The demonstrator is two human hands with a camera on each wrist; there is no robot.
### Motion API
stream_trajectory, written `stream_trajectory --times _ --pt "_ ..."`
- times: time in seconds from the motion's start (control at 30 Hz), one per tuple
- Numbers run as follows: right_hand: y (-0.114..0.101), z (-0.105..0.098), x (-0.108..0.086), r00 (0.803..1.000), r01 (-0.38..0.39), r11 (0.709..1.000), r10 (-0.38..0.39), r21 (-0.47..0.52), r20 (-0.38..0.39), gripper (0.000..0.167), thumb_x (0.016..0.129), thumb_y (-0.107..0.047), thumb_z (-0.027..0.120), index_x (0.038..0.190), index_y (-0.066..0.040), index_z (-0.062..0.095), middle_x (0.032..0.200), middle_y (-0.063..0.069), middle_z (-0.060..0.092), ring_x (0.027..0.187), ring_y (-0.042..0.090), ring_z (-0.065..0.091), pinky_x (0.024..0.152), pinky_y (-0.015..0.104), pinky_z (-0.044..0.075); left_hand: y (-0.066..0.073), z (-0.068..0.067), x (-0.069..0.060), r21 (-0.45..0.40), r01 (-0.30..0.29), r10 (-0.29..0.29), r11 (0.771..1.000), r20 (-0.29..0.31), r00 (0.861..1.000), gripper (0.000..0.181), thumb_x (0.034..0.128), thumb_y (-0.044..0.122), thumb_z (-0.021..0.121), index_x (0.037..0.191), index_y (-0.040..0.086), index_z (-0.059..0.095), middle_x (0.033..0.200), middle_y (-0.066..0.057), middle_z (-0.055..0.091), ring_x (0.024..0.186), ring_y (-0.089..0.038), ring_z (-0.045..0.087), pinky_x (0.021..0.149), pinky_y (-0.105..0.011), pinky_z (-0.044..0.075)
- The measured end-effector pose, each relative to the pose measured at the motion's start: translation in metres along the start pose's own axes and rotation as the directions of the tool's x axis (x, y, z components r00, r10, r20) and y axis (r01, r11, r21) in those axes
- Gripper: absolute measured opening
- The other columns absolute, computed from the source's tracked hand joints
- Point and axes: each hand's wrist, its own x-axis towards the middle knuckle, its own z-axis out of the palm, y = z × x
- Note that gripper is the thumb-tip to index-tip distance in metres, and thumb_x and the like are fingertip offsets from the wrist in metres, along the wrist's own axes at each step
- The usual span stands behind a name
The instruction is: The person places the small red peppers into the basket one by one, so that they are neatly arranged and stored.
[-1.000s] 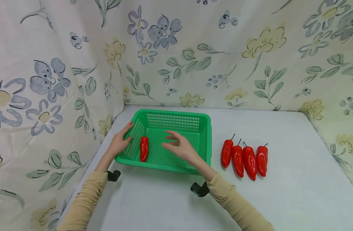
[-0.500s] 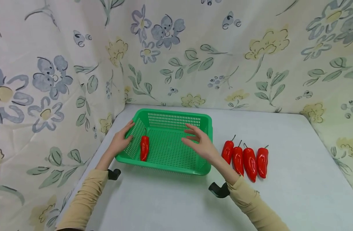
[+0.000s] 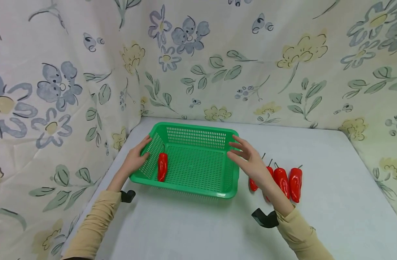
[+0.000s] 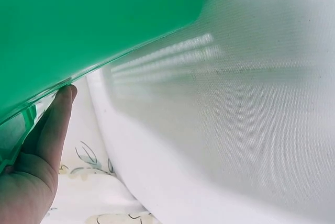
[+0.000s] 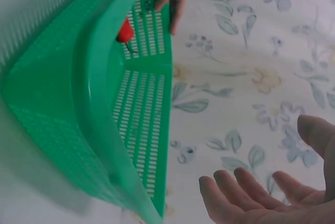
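Observation:
A green basket (image 3: 185,189) stands on the table with one red pepper (image 3: 162,167) inside at its left end. My left hand (image 3: 134,159) rests on the basket's left rim; the left wrist view shows the thumb against the green edge (image 4: 94,30). My right hand (image 3: 248,159), fingers spread and holding nothing, hovers over the basket's right rim. In the right wrist view this hand (image 5: 272,198) is apart from the basket (image 5: 94,103). Right of the basket lie several red peppers, among them one (image 3: 295,184) at the far right; my right hand and forearm partly cover the nearer ones.
The white table (image 3: 335,187) runs out to the right beyond the peppers. A floral curtain (image 3: 198,61) hangs behind it and along its left side. Black wrist cameras sit at both wrists.
My right hand has moved right, from above the basket's middle to its right rim, and its arm now covers part of the loose peppers. My left hand has stayed at the left rim.

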Motion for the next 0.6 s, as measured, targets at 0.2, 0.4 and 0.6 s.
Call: stream_trajectory --times 0.2,0.4,0.6 --pt "0.001 -0.023 -0.011 0.997 -0.011 1.0 0.009 -0.013 -0.078 0.066 0.095 -0.03 0.056 0.151 -0.022 0.024 0.15 0.012 0.039 0.133 0.034 0.045 0.101 0.05 0.043 -0.001 0.001 0.0 -0.009 -0.002 0.002 1.0 0.002 1.0 0.059 0.0924 0.001 0.05 0.148 0.009 0.033 0.159 -0.004 0.021 0.144 -0.034 0.021 0.115 -0.055 0.023" --pt "0.009 -0.05 -0.021 0.988 -0.036 0.999 0.03 -0.041 -0.151 0.065 0.096 -0.032 0.052 0.152 -0.022 0.02 0.15 0.013 0.038 0.128 0.025 0.05 0.09 0.021 0.05 -0.003 0.001 -0.001 -0.007 -0.01 0.01 1.0 -0.009 1.0 0.059 0.0924 0.001 0.05 0.148 0.01 0.033 0.159 -0.004 0.022 0.144 -0.034 0.022 0.114 -0.056 0.025" --pt "0.019 -0.074 -0.03 0.971 -0.053 0.997 0.037 -0.063 -0.235 0.065 0.097 -0.032 0.05 0.153 -0.02 0.018 0.149 0.02 0.036 0.109 -0.007 0.049 0.081 0.008 0.049 -0.004 0.001 -0.001 -0.008 -0.01 0.01 1.0 -0.009 1.0 0.059 0.0925 0.001 0.05 0.148 0.01 0.032 0.159 -0.004 0.021 0.144 -0.035 0.021 0.113 -0.057 0.024"
